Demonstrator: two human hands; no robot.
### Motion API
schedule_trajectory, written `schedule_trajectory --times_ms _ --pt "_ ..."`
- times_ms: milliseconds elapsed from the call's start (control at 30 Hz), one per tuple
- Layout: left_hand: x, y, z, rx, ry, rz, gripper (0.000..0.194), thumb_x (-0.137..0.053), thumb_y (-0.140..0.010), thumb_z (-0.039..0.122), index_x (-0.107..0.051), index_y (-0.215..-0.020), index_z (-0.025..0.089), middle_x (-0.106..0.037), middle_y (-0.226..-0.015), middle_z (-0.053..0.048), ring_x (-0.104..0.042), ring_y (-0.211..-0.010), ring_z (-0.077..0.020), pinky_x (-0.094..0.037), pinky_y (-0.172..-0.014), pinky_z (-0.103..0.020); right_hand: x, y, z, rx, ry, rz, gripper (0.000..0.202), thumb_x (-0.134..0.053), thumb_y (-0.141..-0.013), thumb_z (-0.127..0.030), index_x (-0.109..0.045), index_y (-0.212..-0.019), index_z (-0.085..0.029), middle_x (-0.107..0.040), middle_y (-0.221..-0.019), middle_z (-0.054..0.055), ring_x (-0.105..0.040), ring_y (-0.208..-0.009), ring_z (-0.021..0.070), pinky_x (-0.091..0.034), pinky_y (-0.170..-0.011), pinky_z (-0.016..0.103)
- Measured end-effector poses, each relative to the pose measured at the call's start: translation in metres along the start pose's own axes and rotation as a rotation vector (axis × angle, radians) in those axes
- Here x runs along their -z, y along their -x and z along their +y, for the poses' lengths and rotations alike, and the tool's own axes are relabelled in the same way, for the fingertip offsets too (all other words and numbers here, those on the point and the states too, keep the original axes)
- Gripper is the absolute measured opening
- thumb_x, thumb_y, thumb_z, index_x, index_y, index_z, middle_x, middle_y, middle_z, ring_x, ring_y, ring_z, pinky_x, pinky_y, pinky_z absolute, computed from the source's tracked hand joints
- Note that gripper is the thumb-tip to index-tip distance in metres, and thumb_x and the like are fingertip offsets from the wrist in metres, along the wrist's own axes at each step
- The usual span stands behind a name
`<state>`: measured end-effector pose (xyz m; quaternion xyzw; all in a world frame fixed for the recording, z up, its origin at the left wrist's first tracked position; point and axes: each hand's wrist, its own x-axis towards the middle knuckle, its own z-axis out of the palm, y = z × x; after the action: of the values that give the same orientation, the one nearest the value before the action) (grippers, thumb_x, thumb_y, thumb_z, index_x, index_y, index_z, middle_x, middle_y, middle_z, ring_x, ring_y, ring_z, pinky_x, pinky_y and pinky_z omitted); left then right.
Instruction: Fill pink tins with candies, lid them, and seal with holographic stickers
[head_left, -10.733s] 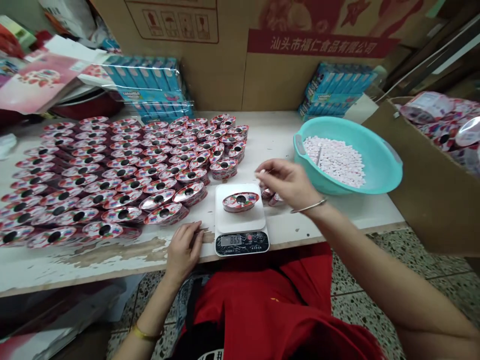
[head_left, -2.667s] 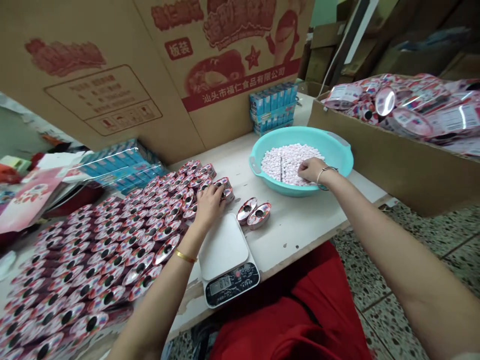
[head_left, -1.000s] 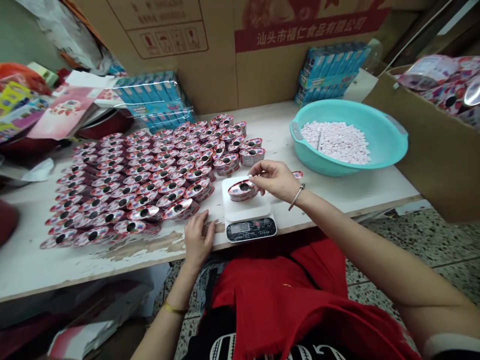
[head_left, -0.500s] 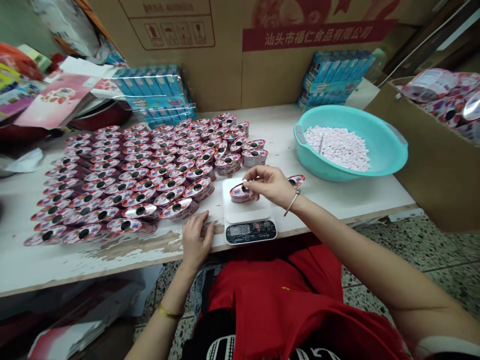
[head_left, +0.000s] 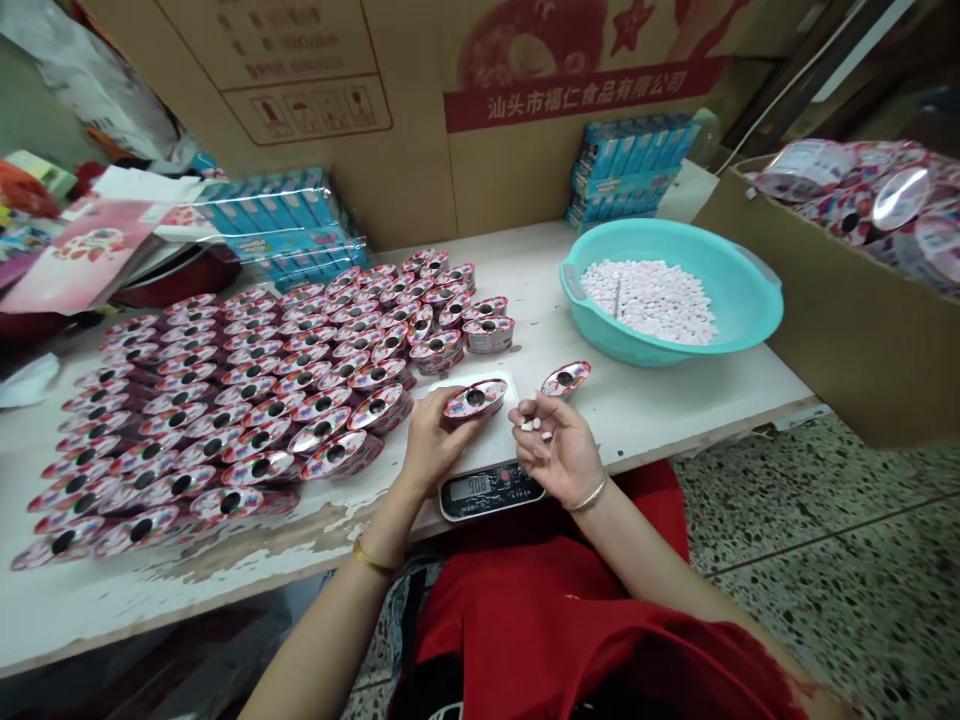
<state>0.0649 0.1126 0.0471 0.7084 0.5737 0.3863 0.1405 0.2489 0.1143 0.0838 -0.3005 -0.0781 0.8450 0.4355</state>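
Note:
My left hand (head_left: 433, 442) grips the left end of a small red and pink pouch (head_left: 491, 394) with a dark round hole in its top. This pouch is over the white plate of a digital scale (head_left: 491, 492); whether it still touches the plate I cannot tell. My right hand (head_left: 564, 455) is turned palm up beside it, its fingers curled around a few small white candies (head_left: 531, 425). Just beyond the right hand lies another pouch (head_left: 566, 377). Similar pouches (head_left: 262, 405) stand upright in rows to the left.
A turquoise basin (head_left: 675, 345) of white candies stands at right. Beyond it, a cardboard box (head_left: 795, 330) holds more pouches. Blue wrapped packs (head_left: 277, 225) lean near a large carton (head_left: 420, 130) at the back. The table's worn front edge (head_left: 187, 600) runs close to me.
My left hand has come up from the table edge and taken hold of the pouch on the scale. My right hand has drawn back from the pouch and turned palm up with candies.

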Motion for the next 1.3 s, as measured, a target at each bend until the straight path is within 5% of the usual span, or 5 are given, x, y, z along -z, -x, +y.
schedule_trajectory --times_ms 300,667,833,1300 --pt "0.027 -0.011 0.024 -0.394 -0.398 -0.027 0.026 -0.06 -0.083 0.028 -0.064 -0.109 0.029 -0.065 -0.111 -0.007 -0.056 -0.098 -0.0223 -0.035 -0.088 -0.04 0.0 -0.014 0.025 -0.1 -0.142 0.103 0.027 -0.046 -0.087 -0.034 -0.058 -0.072 -0.015 -0.056 -0.055 -0.001 -0.039 -0.034 0.0061 -0.017 -0.03 0.017" --pt "0.023 -0.002 0.019 -0.385 -0.431 0.049 0.032 -0.063 -0.081 0.03 -0.063 -0.112 0.031 -0.065 -0.11 -0.007 -0.055 -0.099 -0.0245 -0.034 -0.09 -0.042 -0.017 -0.014 0.02 -0.05 -0.153 0.15 0.019 -0.043 -0.085 -0.02 -0.05 -0.067 -0.016 -0.048 -0.049 -0.004 -0.043 -0.035 0.0063 -0.021 -0.029 0.014" --pt "0.019 0.001 0.014 -0.424 -0.498 0.043 0.027 -0.061 -0.082 0.029 -0.063 -0.109 0.028 -0.067 -0.106 -0.007 -0.057 -0.094 -0.0232 -0.035 -0.087 -0.041 -0.016 -0.016 0.023 -0.066 -0.15 0.133 0.016 -0.045 -0.085 -0.021 -0.055 -0.074 -0.015 -0.055 -0.056 -0.002 -0.044 -0.037 0.0056 -0.024 -0.03 0.013" --pt "0.004 -0.003 0.006 0.095 0.068 -0.049 0.032 -0.068 -0.079 0.039 -0.058 -0.101 0.019 -0.065 -0.099 -0.005 -0.06 -0.091 -0.0193 -0.045 -0.082 -0.033 0.011 0.008 0.006 0.059 0.077 0.223 0.024 -0.065 -0.082 -0.037 -0.061 -0.081 -0.014 -0.054 -0.061 -0.002 -0.047 -0.046 0.0055 -0.026 -0.035 0.014"
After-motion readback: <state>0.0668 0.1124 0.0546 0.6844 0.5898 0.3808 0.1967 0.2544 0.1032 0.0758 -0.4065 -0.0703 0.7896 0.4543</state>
